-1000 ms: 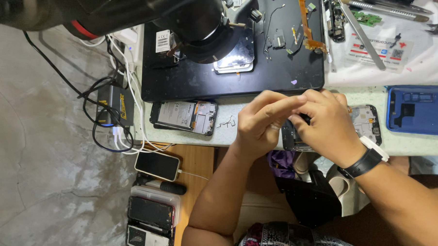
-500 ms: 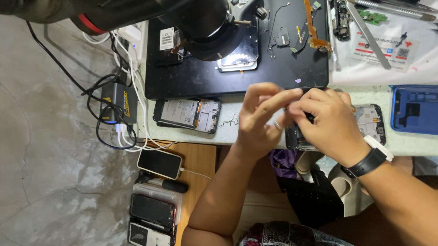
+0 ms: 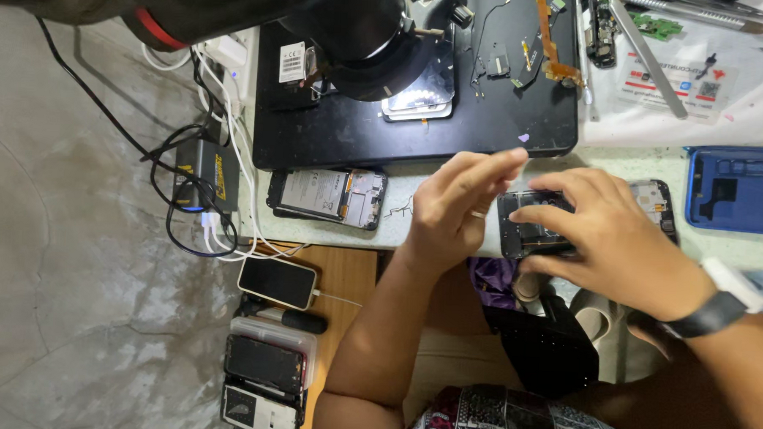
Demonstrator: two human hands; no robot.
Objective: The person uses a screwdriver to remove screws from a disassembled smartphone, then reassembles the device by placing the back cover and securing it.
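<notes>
Fingers [image 3: 540,213] of the right hand [image 3: 605,239] are pressed down on a thin, black, rectangular opened phone body [image 3: 529,224] at the pale worktop's [image 3: 414,237] front edge. The left hand [image 3: 454,204] hovers beside it, fingers loosely apart, holding nothing visible. Light, rigid and likely fragile, the phone is best gripped by its long edges.

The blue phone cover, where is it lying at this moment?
In the head view the blue phone cover lies at the right edge of the table, just right of the right hand and below the white mat.
</notes>
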